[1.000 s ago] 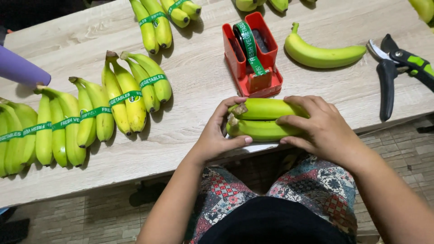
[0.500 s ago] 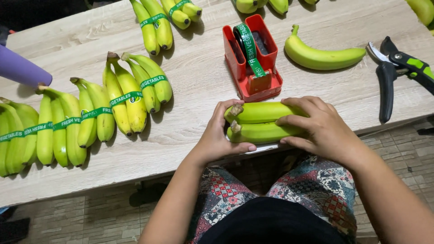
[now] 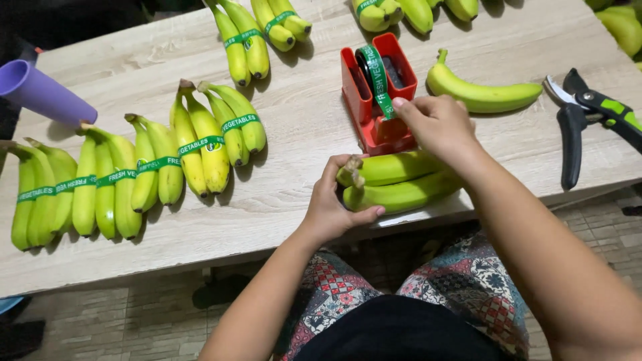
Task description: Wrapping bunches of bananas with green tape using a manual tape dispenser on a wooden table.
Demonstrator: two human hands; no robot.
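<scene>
While the left hand (image 3: 332, 207) curls around the stem end of a small bunch of green bananas (image 3: 400, 182), fingers closed over the top and thumb tucked underneath, the bunch lies at the near edge of the wooden table (image 3: 294, 134), just in front of the person's lap. The right hand (image 3: 438, 124) is up at the red tape dispenser (image 3: 376, 100), which stands just behind the bunch. Its fingertips pinch the loose end of the green tape (image 3: 378, 83) at the dispenser's front; the pinch looks closed on the tape, though the fingers hide the exact contact.

A single loose banana (image 3: 483, 93) lies to the right of the dispenser, and beyond it a pair of pruning shears (image 3: 588, 117) with black and green handles rests near the table's right edge. To the left, several bunches already wrapped in green tape sit in a row (image 3: 134, 174). More taped bunches (image 3: 257, 33) lie along the far side. A purple tube (image 3: 47, 93) pokes in from the left edge.
</scene>
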